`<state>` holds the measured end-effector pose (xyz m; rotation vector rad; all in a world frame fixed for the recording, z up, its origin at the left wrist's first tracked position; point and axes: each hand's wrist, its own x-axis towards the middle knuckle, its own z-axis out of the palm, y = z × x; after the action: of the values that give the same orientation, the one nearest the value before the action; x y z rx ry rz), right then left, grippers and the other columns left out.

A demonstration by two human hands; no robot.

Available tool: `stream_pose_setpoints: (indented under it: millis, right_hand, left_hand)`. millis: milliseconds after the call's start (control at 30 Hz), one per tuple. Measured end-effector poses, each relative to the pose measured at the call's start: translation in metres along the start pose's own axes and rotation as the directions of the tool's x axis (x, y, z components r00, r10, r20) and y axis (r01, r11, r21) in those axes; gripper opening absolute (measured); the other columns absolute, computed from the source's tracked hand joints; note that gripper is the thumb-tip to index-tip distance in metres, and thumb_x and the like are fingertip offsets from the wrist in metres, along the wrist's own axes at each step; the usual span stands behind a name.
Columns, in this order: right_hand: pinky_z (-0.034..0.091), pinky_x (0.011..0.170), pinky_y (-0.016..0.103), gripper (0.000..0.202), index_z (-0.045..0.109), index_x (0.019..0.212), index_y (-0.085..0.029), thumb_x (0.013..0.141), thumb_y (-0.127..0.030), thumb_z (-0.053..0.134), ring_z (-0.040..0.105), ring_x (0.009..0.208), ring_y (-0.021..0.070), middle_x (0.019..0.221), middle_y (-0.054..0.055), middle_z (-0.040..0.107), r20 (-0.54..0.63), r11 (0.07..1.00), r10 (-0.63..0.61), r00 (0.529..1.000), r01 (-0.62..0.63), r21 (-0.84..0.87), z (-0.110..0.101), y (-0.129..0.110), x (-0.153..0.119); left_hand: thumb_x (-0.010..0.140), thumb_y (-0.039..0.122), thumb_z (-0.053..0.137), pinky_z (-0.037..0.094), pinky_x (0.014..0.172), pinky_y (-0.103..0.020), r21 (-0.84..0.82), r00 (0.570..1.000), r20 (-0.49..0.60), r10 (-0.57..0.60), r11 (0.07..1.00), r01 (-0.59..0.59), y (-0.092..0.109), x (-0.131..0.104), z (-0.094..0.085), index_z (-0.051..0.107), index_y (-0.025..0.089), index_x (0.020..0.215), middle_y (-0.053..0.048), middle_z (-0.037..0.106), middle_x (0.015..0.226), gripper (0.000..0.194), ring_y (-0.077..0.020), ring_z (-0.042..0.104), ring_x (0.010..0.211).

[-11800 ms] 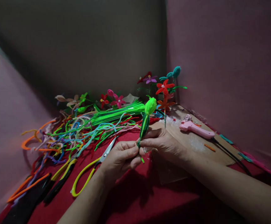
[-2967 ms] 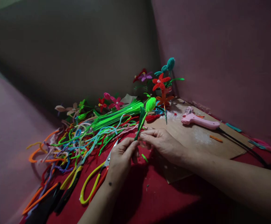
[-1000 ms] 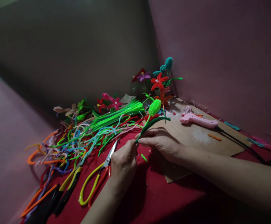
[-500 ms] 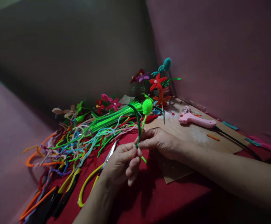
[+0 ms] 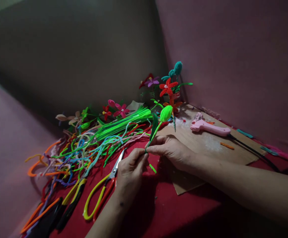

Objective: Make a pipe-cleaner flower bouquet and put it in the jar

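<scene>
A bright green pipe-cleaner flower bud (image 5: 166, 113) leans to the right on its light green stem (image 5: 156, 131). Beside that stem rises a dark green pipe-cleaner leaf (image 5: 154, 124). My right hand (image 5: 171, 149) pinches the stem and the leaf's base between thumb and fingers. Close against it, my left hand (image 5: 131, 170) is closed at the dark green wrapping just below; its fingertips are partly hidden. Scissors (image 5: 94, 195) with yellow and red handles lie by my left wrist. A short green piece (image 5: 152, 168) shows below my fingers.
Loose colourful pipe cleaners (image 5: 69, 158) and a green bundle (image 5: 126, 122) cover the left side. Pliers (image 5: 72, 201) lie nearer. A pink glue gun (image 5: 208, 128) rests on a brown board (image 5: 196, 142), its cord trailing right. Finished flowers (image 5: 168, 87) stand by the wall.
The bud has tilted right, and the dark leaf now lies closer to the stem. My left hand has turned, its fingers curling in under the stem. More of the scissors shows.
</scene>
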<state>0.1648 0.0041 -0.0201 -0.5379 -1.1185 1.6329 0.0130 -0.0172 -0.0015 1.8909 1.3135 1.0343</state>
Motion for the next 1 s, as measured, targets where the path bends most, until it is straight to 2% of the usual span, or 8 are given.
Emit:
stream_pose_setpoints:
  millis: [267,500,600,667,733,833,900,1000]
  right_hand:
    - [0.033,0.061,0.025,0.011,0.067,0.073,-0.013,0.064,-0.02,0.066,0.044,0.06,0.0083,0.066,-0.001,0.058,-0.056,0.998,0.038,0.998,-0.041,-0.046,0.0,-0.004,-0.001]
    - [0.039,0.073,0.029,0.015,0.07,0.076,-0.014,0.066,-0.025,0.068,0.054,0.076,0.0143,0.077,0.003,0.065,0.054,0.998,-0.039,0.998,0.042,-0.055,-0.002,-0.003,0.0]
    - [0.04,0.076,0.031,0.016,0.071,0.079,-0.015,0.068,-0.025,0.068,0.056,0.078,0.0152,0.077,0.004,0.066,0.061,0.997,-0.055,0.997,0.058,-0.053,-0.002,-0.002,0.0]
    - [0.04,0.076,0.031,0.015,0.071,0.078,-0.014,0.069,-0.026,0.067,0.057,0.075,0.0146,0.074,0.003,0.066,0.045,0.997,-0.052,0.998,0.055,-0.061,-0.002,-0.002,0.0]
    - [0.04,0.077,0.031,0.014,0.07,0.076,-0.014,0.07,-0.026,0.066,0.057,0.074,0.0144,0.073,0.003,0.066,0.018,0.997,-0.049,0.999,0.05,-0.066,-0.001,-0.001,0.0]
    - [0.04,0.078,0.032,0.013,0.07,0.076,-0.014,0.069,-0.024,0.066,0.058,0.075,0.0153,0.072,0.003,0.066,-0.047,0.997,-0.058,0.997,0.055,-0.053,-0.001,-0.001,0.0]
    - [0.04,0.077,0.032,0.013,0.069,0.076,-0.014,0.068,-0.023,0.067,0.058,0.076,0.0158,0.075,0.004,0.066,-0.085,0.998,-0.048,0.995,0.045,-0.033,-0.001,0.0,0.0]
    - [0.04,0.076,0.032,0.012,0.069,0.076,-0.013,0.067,-0.021,0.066,0.057,0.075,0.0154,0.078,0.005,0.066,-0.125,0.999,-0.037,0.991,0.034,-0.028,-0.001,0.001,0.0]
  left_hand:
    - [0.075,0.025,0.06,0.039,0.031,-0.016,-0.53,0.912,0.312,-0.265,0.749,0.399,0.003,0.007,-0.006,0.058,0.014,0.078,0.004,0.054,0.052,0.012,-0.006,0.045,0.036]
    - [0.073,0.02,0.063,0.03,0.023,-0.011,-0.68,0.797,0.562,-0.221,0.425,0.597,-0.004,0.009,-0.011,0.057,0.012,0.074,0.007,0.045,0.047,0.01,-0.0004,0.029,0.028]
    - [0.074,0.02,0.061,0.028,0.022,-0.011,-0.689,0.779,0.6,-0.183,0.376,0.62,-0.004,0.01,-0.011,0.057,0.013,0.074,0.008,0.041,0.046,0.009,-0.0004,0.025,0.027]
    - [0.077,0.024,0.057,0.029,0.023,-0.013,-0.665,0.808,0.555,-0.198,0.479,0.573,0.0,0.009,-0.009,0.057,0.013,0.075,0.007,0.043,0.046,0.011,-0.0021,0.029,0.028]
    - [0.08,0.028,0.053,0.037,0.031,-0.016,-0.576,0.888,0.412,-0.206,0.696,0.429,0.004,0.006,-0.007,0.057,0.013,0.074,0.004,0.05,0.049,0.017,-0.0048,0.04,0.033]
    - [0.083,0.03,0.049,0.046,0.052,-0.02,-0.207,0.987,0.142,-0.078,0.972,0.107,0.008,0.0,-0.001,0.059,0.014,0.083,0.0,0.059,0.061,0.019,-0.0091,0.055,0.052]
    - [0.082,0.031,0.052,0.046,0.059,-0.022,0.099,0.996,0.039,0.074,0.992,-0.077,0.005,-0.004,0.002,0.057,0.016,0.096,-0.001,0.062,0.069,0.021,-0.0112,0.058,0.061]
    - [0.079,0.028,0.057,0.045,0.059,-0.021,0.46,0.949,-0.058,0.309,0.852,-0.249,-0.006,-0.005,0.006,0.048,0.016,0.112,0.0,0.063,0.071,0.037,-0.0116,0.06,0.06]
